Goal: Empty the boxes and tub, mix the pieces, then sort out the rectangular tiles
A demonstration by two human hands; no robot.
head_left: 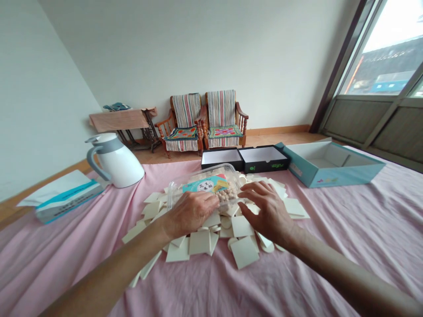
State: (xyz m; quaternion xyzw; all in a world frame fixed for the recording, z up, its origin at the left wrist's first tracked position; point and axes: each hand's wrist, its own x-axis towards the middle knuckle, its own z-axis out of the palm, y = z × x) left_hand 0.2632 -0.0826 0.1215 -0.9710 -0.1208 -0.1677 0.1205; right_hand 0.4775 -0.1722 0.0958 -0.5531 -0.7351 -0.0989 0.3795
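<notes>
A clear plastic box of small beige pieces, with a turquoise label bearing Chinese characters, lies on a spread pile of cream-coloured flat tiles, some square and some round. My left hand is over the pile at the box's near side, covering part of the label's lower edge. Its fingers are bent and pressed together; what they hold, if anything, is hidden. Just right of the box is my right hand, with fingers curved and apart and nothing visible between them. Tiles lie beneath both hands.
A pink cloth covers the table in folds. On the left stand a white-and-grey jug and a tissue pack. Behind the pile are two black open boxes and a light-blue open box. Two wooden chairs stand beyond.
</notes>
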